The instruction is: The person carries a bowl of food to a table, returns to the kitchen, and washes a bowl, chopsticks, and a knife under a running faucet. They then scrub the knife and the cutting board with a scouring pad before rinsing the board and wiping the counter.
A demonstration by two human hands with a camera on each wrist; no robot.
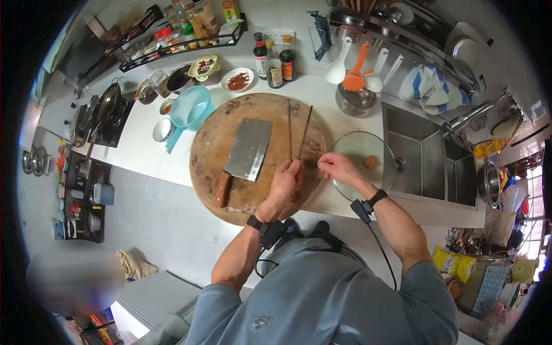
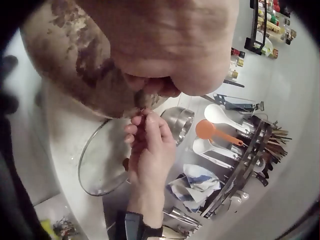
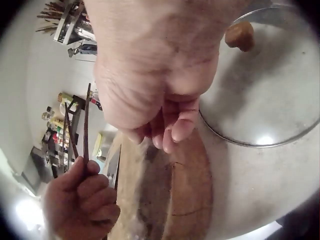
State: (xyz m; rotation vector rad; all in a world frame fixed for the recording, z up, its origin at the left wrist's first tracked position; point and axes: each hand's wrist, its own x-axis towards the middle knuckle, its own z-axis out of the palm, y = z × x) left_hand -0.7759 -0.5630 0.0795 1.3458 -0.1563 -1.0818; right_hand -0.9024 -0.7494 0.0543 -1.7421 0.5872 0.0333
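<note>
My left hand (image 1: pixel 286 180) grips two thin dark brown chopsticks (image 1: pixel 290 129), which spread apart as they point away over the round wooden chopping board (image 1: pixel 213 155). In the right wrist view the left fist (image 3: pixel 82 202) is curled round the chopsticks (image 3: pixel 86 125). My right hand (image 1: pixel 342 169) hovers by the board's right edge, fingers bent in and thumb close to the fingertips; I cannot tell whether it pinches something small. Beside it lies a clear glass lid (image 1: pixel 351 146) with a brown knob (image 1: pixel 370 162). A cleaver (image 1: pixel 251 148) lies flat on the board, wooden handle towards me.
A light blue dipper (image 1: pixel 191 106), a white bowl (image 1: pixel 163 130) and a plate of dried red pieces (image 1: pixel 238 80) stand left and behind. Sauce bottles (image 1: pixel 273 66) are at the back. On the right are a steel pot (image 1: pixel 355 100), hanging ladles (image 1: pixel 339 66) and a sink (image 1: pixel 422 190).
</note>
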